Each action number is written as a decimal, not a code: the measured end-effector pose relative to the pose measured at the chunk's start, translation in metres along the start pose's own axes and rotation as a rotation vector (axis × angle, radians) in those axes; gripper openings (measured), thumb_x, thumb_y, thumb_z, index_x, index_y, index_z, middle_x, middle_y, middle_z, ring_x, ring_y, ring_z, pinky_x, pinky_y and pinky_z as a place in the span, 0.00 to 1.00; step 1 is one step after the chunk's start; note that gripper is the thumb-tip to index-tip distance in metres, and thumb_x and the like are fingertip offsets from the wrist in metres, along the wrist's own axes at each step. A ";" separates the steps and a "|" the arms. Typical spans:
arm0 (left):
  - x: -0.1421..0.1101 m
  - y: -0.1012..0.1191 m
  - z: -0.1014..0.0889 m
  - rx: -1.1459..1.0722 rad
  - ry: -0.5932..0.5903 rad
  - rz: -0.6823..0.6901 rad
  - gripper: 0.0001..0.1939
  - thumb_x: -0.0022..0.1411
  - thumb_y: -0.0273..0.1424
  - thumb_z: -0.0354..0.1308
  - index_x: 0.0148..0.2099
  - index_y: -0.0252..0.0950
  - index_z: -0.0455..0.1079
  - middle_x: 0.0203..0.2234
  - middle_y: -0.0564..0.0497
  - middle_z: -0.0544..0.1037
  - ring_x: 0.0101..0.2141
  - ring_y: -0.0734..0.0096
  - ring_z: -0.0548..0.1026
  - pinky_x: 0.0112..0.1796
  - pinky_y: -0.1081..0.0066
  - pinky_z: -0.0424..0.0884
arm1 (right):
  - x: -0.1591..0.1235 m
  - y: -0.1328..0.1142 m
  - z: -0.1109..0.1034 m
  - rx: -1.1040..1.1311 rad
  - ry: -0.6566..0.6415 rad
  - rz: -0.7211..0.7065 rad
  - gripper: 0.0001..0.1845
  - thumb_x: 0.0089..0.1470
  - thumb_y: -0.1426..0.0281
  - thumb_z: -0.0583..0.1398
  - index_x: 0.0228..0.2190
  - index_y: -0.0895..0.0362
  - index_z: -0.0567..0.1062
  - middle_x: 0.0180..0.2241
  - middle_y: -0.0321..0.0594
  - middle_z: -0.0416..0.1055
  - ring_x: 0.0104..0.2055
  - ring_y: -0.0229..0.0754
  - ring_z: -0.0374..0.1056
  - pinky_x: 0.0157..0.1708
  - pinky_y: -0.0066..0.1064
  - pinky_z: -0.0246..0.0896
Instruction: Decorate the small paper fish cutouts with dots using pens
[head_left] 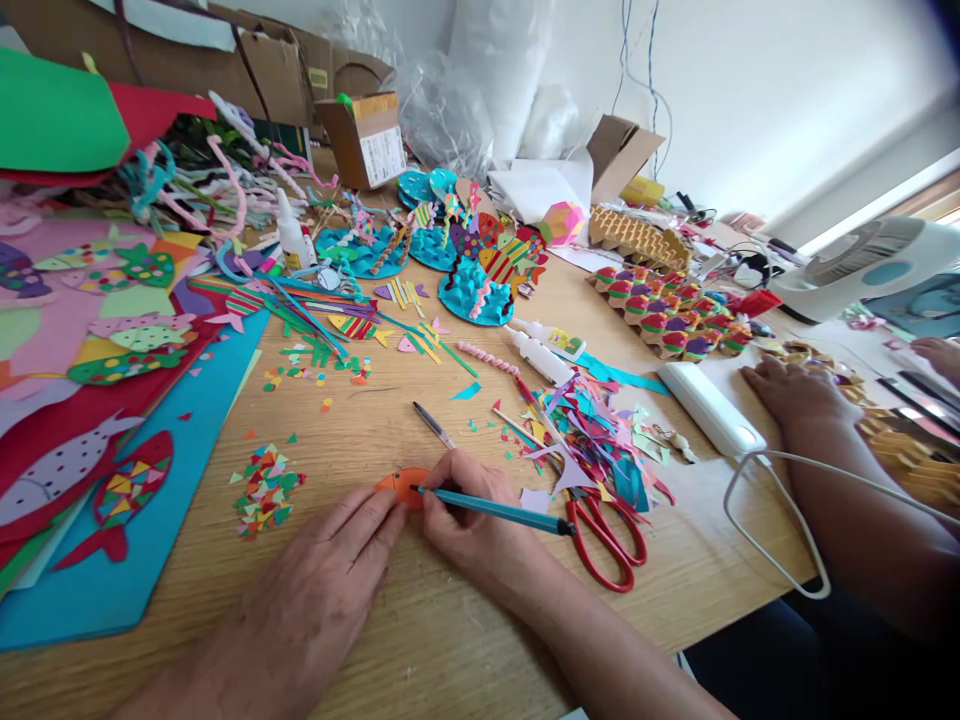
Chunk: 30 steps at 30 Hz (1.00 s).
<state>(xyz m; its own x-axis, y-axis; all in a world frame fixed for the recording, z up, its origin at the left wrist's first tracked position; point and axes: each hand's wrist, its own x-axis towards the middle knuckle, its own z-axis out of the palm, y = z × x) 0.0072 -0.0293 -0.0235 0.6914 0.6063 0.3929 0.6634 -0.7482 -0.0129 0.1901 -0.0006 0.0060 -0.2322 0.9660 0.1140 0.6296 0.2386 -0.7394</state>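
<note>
A small orange paper fish (pixel 409 484) lies on the wooden table in front of me; part of it is covered by my fingers. My left hand (pixel 337 545) rests flat on the table, its fingertips pressing the fish's left side. Pinched in my right hand (pixel 476 515) is a blue felt-tip pen (pixel 495 508), its dark tip touching the fish. Just beyond my right hand lies another slim pen (pixel 433 424) with a dark end. Red-handled scissors (pixel 609 540) lie to the right, their blades hidden under paper scraps (pixel 592 430).
At left are a pile of paper triangles (pixel 268 490), coloured sheets (pixel 187 500) and decorated paper fish. Glue bottles (pixel 540 355), blue painted bases (pixel 476 292) and painted egg cartons (pixel 667 310) stand farther back. A white power bank (pixel 711 408) and another person's arm (pixel 855 500) are at right.
</note>
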 end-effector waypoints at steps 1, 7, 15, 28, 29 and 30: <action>0.000 0.000 0.000 -0.005 -0.004 -0.003 0.23 0.57 0.16 0.40 0.52 0.28 0.66 0.48 0.43 0.73 0.47 0.60 0.70 0.44 0.65 0.71 | 0.000 0.000 0.000 0.002 -0.003 0.002 0.03 0.44 0.75 0.54 0.23 0.55 0.64 0.20 0.32 0.64 0.21 0.34 0.58 0.22 0.24 0.50; 0.000 -0.001 -0.001 -0.030 -0.027 -0.018 0.24 0.59 0.17 0.40 0.54 0.30 0.66 0.49 0.44 0.72 0.47 0.61 0.69 0.44 0.65 0.71 | 0.000 0.002 0.002 -0.002 0.006 -0.009 0.03 0.44 0.75 0.54 0.23 0.55 0.64 0.20 0.32 0.64 0.20 0.34 0.57 0.22 0.24 0.50; 0.000 0.000 -0.001 -0.012 -0.023 -0.014 0.23 0.58 0.17 0.40 0.53 0.29 0.65 0.48 0.44 0.72 0.47 0.60 0.70 0.44 0.65 0.71 | -0.001 0.003 0.003 -0.013 0.020 -0.033 0.03 0.44 0.75 0.53 0.23 0.55 0.65 0.20 0.31 0.63 0.20 0.33 0.57 0.22 0.23 0.50; 0.000 0.000 -0.002 -0.011 -0.030 -0.029 0.23 0.59 0.17 0.39 0.53 0.29 0.66 0.47 0.44 0.73 0.47 0.61 0.70 0.43 0.65 0.71 | -0.001 0.001 0.002 -0.024 0.015 -0.071 0.04 0.44 0.77 0.54 0.23 0.55 0.64 0.19 0.30 0.62 0.19 0.32 0.55 0.21 0.23 0.50; 0.000 0.001 -0.002 -0.017 -0.032 -0.028 0.23 0.59 0.17 0.39 0.53 0.29 0.65 0.48 0.44 0.73 0.47 0.60 0.70 0.43 0.65 0.71 | -0.001 0.001 0.002 -0.026 0.016 -0.074 0.05 0.44 0.77 0.54 0.23 0.55 0.64 0.19 0.30 0.62 0.19 0.32 0.55 0.21 0.23 0.50; 0.000 0.001 -0.002 -0.020 -0.033 -0.027 0.23 0.58 0.17 0.40 0.54 0.29 0.65 0.48 0.44 0.73 0.47 0.60 0.70 0.43 0.65 0.71 | -0.001 0.001 0.003 -0.027 0.018 -0.076 0.05 0.44 0.77 0.54 0.23 0.55 0.64 0.19 0.30 0.62 0.19 0.32 0.55 0.21 0.23 0.50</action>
<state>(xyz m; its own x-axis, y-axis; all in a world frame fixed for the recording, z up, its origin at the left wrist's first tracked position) 0.0069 -0.0305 -0.0222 0.6825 0.6346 0.3626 0.6764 -0.7364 0.0156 0.1889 -0.0017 0.0036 -0.2664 0.9467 0.1812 0.6308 0.3134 -0.7098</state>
